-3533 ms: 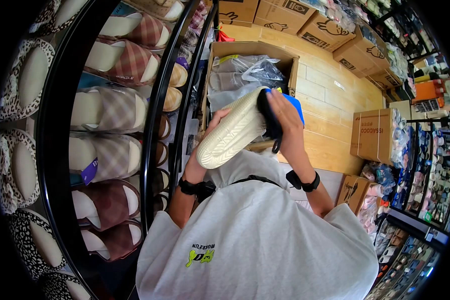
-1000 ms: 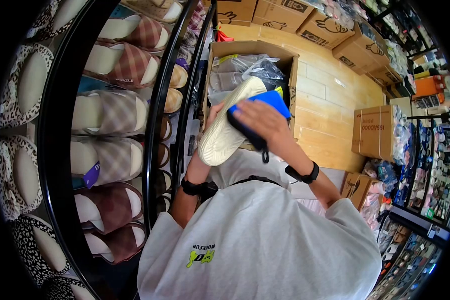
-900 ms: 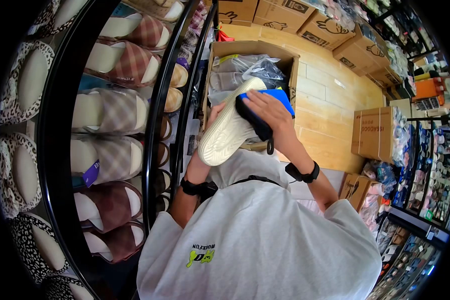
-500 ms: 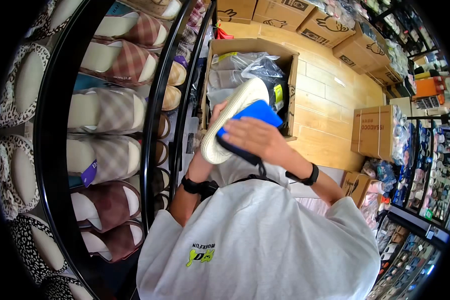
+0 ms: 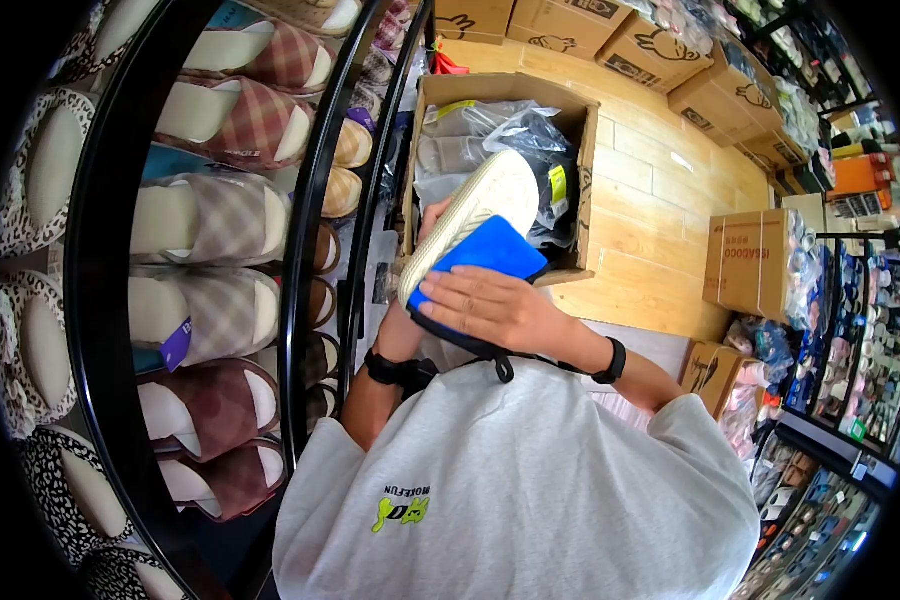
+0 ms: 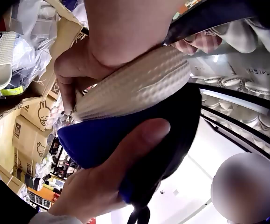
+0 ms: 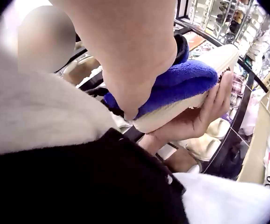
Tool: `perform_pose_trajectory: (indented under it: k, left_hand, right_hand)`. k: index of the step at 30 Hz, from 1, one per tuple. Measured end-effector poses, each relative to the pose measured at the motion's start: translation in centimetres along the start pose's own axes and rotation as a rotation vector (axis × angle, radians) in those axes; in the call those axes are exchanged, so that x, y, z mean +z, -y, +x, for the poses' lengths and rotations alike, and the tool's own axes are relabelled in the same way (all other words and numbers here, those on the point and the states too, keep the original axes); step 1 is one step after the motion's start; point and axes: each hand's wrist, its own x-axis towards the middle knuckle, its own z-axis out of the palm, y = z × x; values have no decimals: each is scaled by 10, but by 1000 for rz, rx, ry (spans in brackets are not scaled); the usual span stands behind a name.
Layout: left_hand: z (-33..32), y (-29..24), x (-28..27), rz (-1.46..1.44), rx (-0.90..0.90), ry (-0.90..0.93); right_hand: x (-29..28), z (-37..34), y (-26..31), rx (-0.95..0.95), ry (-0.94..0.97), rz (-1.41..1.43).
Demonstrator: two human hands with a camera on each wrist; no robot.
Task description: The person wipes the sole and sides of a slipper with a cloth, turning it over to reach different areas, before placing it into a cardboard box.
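In the head view, a cream slipper is held tilted in front of the chest, its textured sole up. My left hand grips it from beneath and along its left edge; most of that hand is hidden behind it. My right hand holds a plush pad, blue with a black edge and a small black loop, against the near part of the sole. The right thumb lies on the pad's dark side in the left wrist view. In the right wrist view the blue plush lies along the slipper.
Beyond the hands, an open cardboard box holds plastic-wrapped footwear. On the left, a black-railed rack carries rows of plaid slippers. More cartons stand on the wooden floor at the right, near shelves of shoes.
My right hand has slid the pad across the sole from its upper right to the end nearest my body. My left hand still grips the slipper, with a slight tilt.
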Motion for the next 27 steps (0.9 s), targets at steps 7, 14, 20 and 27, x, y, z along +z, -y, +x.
perform_pose_trajectory:
  k: [7, 14, 20, 27]
  left_hand:
    - [-10, 7, -16, -137, -81, 31]
    - [-17, -17, -13, -47, -41, 68]
    - [-12, -27, 4, -97, 66, 24]
    - [-14, 6, -6, -74, 4, -14]
  right_hand:
    - [-14, -25, -29, -95, 100, -40]
    - [-34, -36, -69, 345, -33, -207]
    - [-15, -13, -44, 195, -63, -243]
    - [2, -2, -4, -49, 58, -36]
